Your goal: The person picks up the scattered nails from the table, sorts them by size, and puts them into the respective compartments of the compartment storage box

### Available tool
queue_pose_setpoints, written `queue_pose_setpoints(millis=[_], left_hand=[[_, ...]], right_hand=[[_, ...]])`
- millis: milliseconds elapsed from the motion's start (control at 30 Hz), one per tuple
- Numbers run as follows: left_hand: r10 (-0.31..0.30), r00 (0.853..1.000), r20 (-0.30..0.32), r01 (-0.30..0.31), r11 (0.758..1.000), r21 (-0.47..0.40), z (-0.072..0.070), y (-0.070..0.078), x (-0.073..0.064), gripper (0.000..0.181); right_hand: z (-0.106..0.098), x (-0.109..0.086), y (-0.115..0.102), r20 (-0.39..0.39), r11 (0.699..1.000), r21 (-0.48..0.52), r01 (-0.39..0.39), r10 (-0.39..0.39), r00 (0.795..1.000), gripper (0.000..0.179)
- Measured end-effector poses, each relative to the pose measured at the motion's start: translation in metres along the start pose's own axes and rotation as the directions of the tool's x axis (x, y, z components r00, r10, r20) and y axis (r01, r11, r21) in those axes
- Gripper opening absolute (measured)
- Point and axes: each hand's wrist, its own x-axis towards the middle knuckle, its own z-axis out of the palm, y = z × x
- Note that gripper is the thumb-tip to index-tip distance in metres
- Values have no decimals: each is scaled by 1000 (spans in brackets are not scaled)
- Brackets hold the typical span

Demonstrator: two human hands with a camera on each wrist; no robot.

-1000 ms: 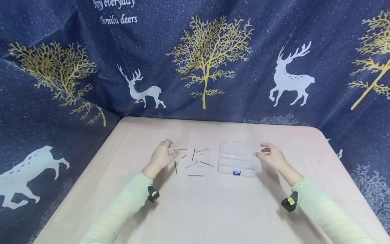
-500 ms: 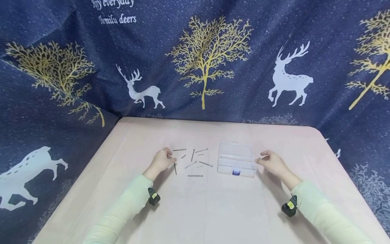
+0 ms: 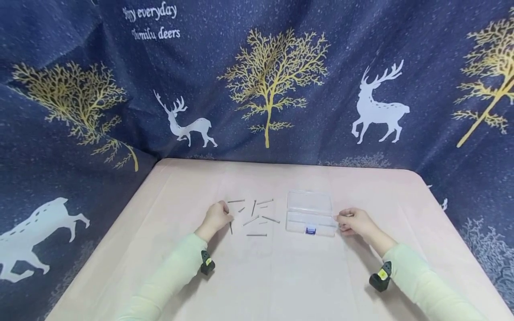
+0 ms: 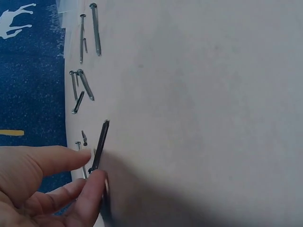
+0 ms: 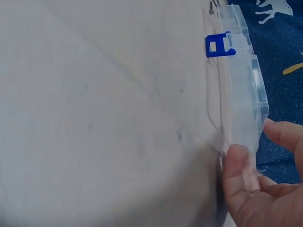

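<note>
Dark blue cloth (image 3: 225, 58) with deer-printed pattern hangs behind the pale pink tabletop (image 3: 297, 276). At the left of some scattered grey metal nails (image 3: 271, 219), the left hand (image 3: 216, 218) has thumb and finger on two sides of one slim dark nail (image 4: 101, 142), near its head; whether they pinch it, I cannot tell. The right hand (image 3: 358, 224) pinches the right end of an open, clear plastic box (image 3: 297, 228) with blue latch (image 5: 219, 45).

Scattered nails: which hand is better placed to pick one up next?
Probably the left hand: its fingers are at the nearest nail, while the right hand holds the clear box.
</note>
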Motion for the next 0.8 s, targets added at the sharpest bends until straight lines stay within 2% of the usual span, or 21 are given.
queue_pose_setpoints(millis=[433, 600, 800], left_hand=[[-41, 999, -30, 40, 999, -19, 1, 2, -2, 17], [-25, 999, -43, 24, 1000, -18, 0, 3, -2, 17], [-23, 999, -23, 23, 999, -28, 1, 6, -5, 16]], right_hand=[[3, 2, 0, 32, 982, 180, -52, 47, 998, 53], [4, 3, -1, 30, 983, 179, -45, 40, 999, 53], [7, 7, 1, 18, 983, 182, -30, 27, 999, 50]])
